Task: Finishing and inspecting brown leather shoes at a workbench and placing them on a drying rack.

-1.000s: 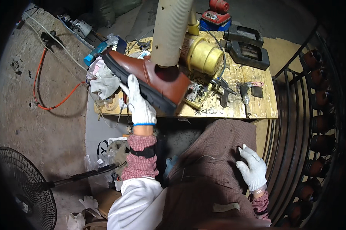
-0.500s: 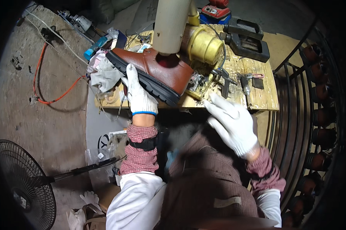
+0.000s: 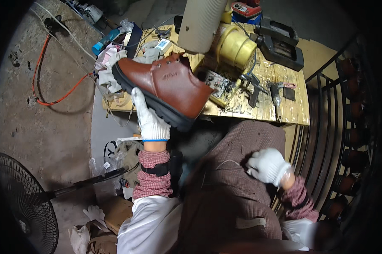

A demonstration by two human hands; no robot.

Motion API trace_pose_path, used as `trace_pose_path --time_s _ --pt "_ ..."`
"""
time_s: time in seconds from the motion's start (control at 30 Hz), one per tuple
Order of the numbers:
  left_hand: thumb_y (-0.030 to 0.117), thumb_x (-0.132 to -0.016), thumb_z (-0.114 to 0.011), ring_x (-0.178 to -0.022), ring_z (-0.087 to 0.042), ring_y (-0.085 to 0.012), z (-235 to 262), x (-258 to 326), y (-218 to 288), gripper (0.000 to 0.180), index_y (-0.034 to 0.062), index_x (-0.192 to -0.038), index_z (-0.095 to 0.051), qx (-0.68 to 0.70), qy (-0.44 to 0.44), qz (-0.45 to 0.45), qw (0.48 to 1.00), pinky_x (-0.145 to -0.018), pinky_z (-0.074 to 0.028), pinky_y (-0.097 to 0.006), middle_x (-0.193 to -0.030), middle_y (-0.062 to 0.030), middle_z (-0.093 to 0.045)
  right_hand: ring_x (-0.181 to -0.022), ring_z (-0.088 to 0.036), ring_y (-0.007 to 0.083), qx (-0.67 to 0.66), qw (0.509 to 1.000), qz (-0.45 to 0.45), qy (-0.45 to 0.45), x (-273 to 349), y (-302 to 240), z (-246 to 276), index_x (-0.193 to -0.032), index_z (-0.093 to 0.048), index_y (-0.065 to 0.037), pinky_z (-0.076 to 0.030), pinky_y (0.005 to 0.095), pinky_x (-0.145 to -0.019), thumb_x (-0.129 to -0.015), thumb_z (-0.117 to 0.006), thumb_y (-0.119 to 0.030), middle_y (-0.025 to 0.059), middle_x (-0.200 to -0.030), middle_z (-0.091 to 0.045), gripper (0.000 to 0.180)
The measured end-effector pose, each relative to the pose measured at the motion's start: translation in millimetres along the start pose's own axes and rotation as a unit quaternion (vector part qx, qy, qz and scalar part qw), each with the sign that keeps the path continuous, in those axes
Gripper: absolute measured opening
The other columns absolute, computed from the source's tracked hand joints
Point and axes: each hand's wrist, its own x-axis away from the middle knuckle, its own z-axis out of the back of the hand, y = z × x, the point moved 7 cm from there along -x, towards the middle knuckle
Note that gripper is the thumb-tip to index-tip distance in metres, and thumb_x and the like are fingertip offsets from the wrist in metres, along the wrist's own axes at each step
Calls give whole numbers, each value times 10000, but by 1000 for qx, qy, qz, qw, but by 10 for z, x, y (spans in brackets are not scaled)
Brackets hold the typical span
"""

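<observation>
We hold the brown shoe [image 3: 163, 86] up at the upper centre of the frame, tilted, its toe to the left and its heel to the lower right, in front of the near edge of the bench [image 3: 299, 112]. Our left hand [image 3: 152, 123] carries it from below: one finger shows against the black sole [image 3: 170, 113], while the others are hidden beneath, so we cannot tell how they press. The mouth of the ribbed pipe [image 3: 203, 25] is near the shoe's ankle opening, and the yellow machine [image 3: 235, 48] stands just right of the pipe.

Our right hand [image 3: 267, 166] is over the apron [image 3: 241, 199] at the lower right of centre. Its fingers are bent inward; we cannot tell whether they pinch anything or touch the cloth.

As for progress, the sole is on the shoe, the upper has its full shape, and the eyelets we can see carry no lace. We judge the handling of this shoe unfinished, since it is in our hand, off the bench and off the rack [image 3: 326, 114], where other shoes [image 3: 356, 135] stand along the right edge. What remains, we cannot tell.
</observation>
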Motion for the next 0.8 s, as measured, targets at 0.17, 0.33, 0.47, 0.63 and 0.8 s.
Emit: trace_pose_path --time_s 0.17,0.33,0.47,0.63,0.8 --pt "626 -1024 -498 -1440 -443 -304 144 24 -186 725 201 -1594 -358 69 1 53 996 -1208 -359 -513 -1607 -61 -427 -917 -726 309 -256 921 -172 237 622 111 -179 -1026 -764 -83 -584 393 -842 -794 -798 -244 118 -1010 -755 285" --pt "668 -1018 -464 -1453 -423 -292 195 171 -446 762 187 -1599 -354 62 -3 88 994 -1210 -357 -491 -1622 -55 -402 -1121 -694 376 -336 857 -191 341 752 28 -92 -1312 -648 6 -570 417 -920 -788 -837 -287 239 -1400 -619 629" --pt "693 -1022 -418 -1451 -420 -280 317 607 -801 790 160 -1601 -351 -26 -76 173 982 -1213 -351 -456 -1627 -57 -395 -1262 -628 369 -152 929 -38 336 602 -264 559 -1391 -576 20 -536 404 -1002 -806 -829 -317 243 -1422 -601 721" --pt "745 -1001 -386 -1430 -421 -279 -470 1126 -1126 860 132 -1602 -339 -56 -212 311 925 -1215 -328 -428 -1611 -73 -397 -833 -685 296 -217 930 85 284 608 -380 777 -1296 -663 -69 -482 433 -704 -787 -872 -296 89 -987 -733 596" --pt "838 -924 -390 -1315 -536 -316 -1288 1144 -1386 1126 22 -1648 -114 -136 -407 319 845 -1142 -402 -449 -1515 -190 -487 -827 -674 297 -50 859 13 510 1646 -76 1950 -987 -749 -106 -506 416 -745 -726 -895 -326 60 -892 -709 371"
